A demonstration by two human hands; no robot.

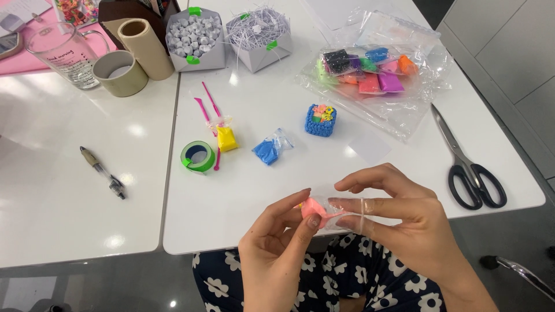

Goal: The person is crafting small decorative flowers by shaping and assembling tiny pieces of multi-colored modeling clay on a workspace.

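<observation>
Together, L hand [276,242] & R hand [399,215] on pink clay [314,207]

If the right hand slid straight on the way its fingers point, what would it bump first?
The right hand points left, so it would probably meet the pink clay it already pinches, then the left hand right behind. Depth is hard to judge.

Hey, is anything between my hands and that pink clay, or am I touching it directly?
A thin clear wrapper partly covers the pink clay. The right hand pinches that wrapper, while the left hand has its thumb and fingertips on the exposed clay itself. Nothing else visible comes between.
</observation>
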